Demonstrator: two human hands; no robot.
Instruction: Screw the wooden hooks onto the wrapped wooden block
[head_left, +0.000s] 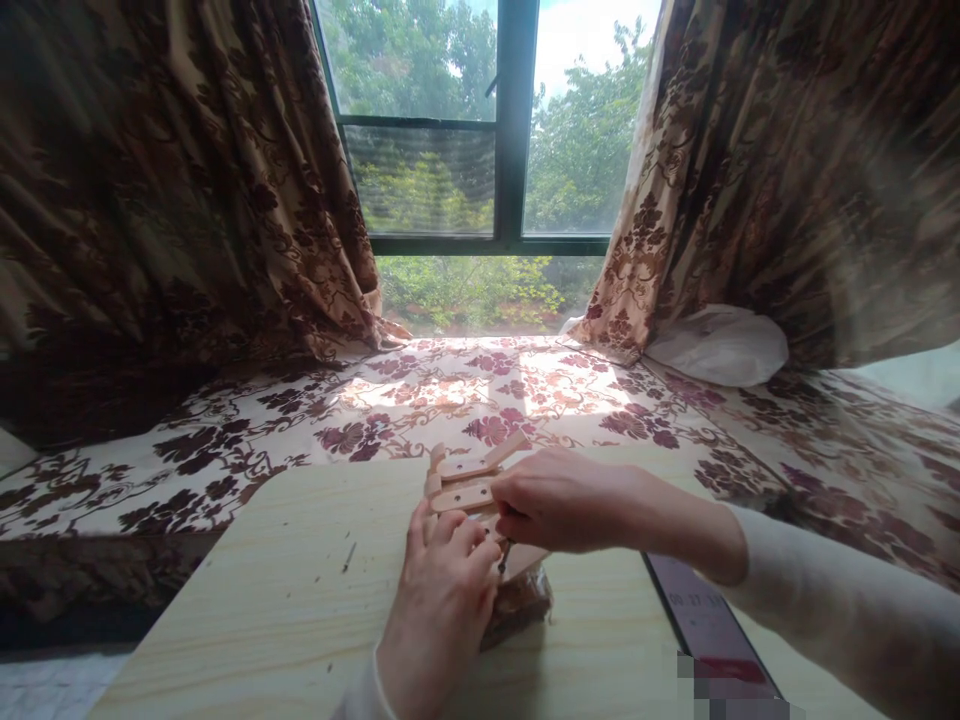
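A light wooden piece (pixel 472 466) made of several slats with small dark screws or holes lies near the far edge of the table. My left hand (pixel 446 580) presses on its near left part, fingers curled over the slats. My right hand (pixel 555 500) is closed above its right side, round something hidden inside the fist. A thin dark metal tip (pixel 504 556) shows below that fist, between the hands. Beneath the wooden piece is a brown block in clear wrapping (pixel 519 606).
A pale wooden table (pixel 300 600) carries a loose screw (pixel 349 557) and small dark bits at left. A phone (pixel 709 625) lies at right under my forearm. Beyond are a flowered cloth (pixel 420 400), a white plastic bag (pixel 720 345), curtains and a window.
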